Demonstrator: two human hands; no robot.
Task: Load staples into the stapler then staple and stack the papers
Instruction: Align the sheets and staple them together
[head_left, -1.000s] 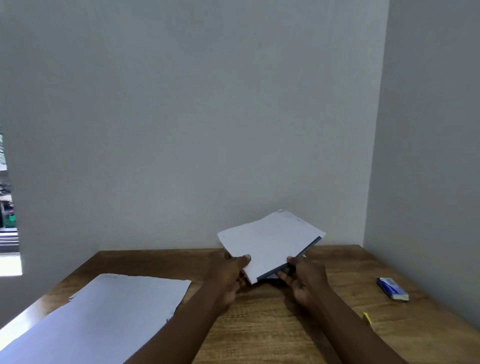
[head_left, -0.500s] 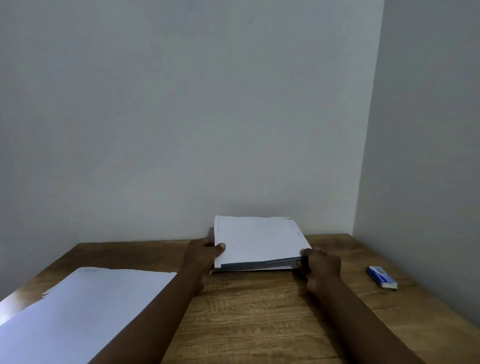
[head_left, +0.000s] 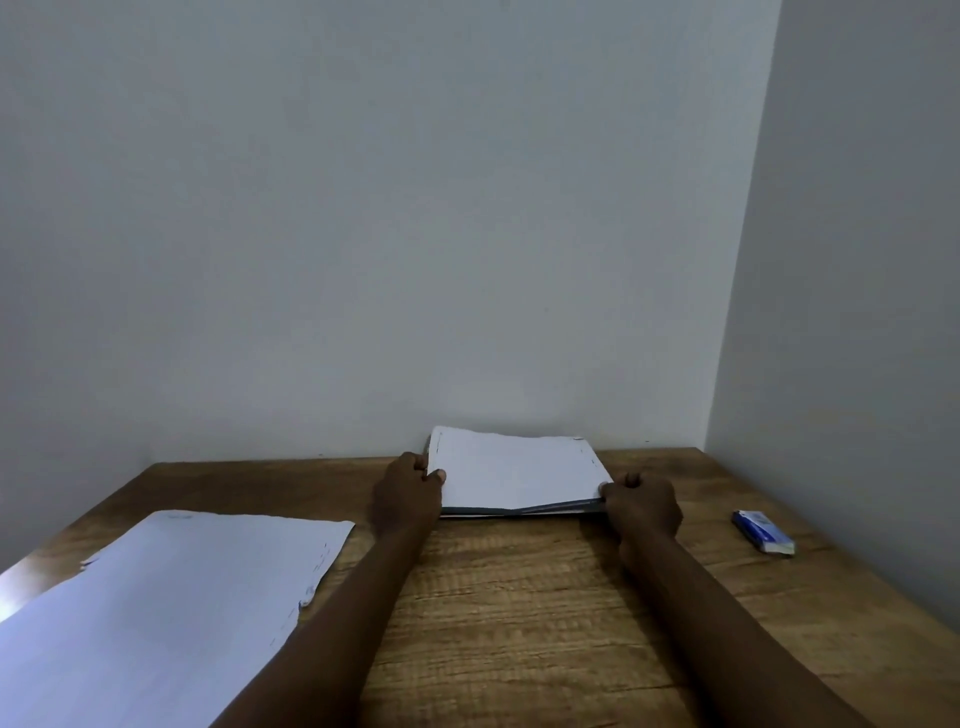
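While the left hand (head_left: 407, 493) and right hand (head_left: 642, 503) pinch its near corners, the white stack (head_left: 514, 473), dark-edged and slightly splayed, lies flat at the far edge of the table (head_left: 519, 597).

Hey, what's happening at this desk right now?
A person is holding a stack of papers at the far edge of a wooden table, near the wall. The left hand grips the stack's left edge and the right hand grips its near right corner. The stack lies roughly flat, low over or on the table. Another spread of white sheets lies at the near left, and a small blue box sits apart on the right. No stapler is visible.
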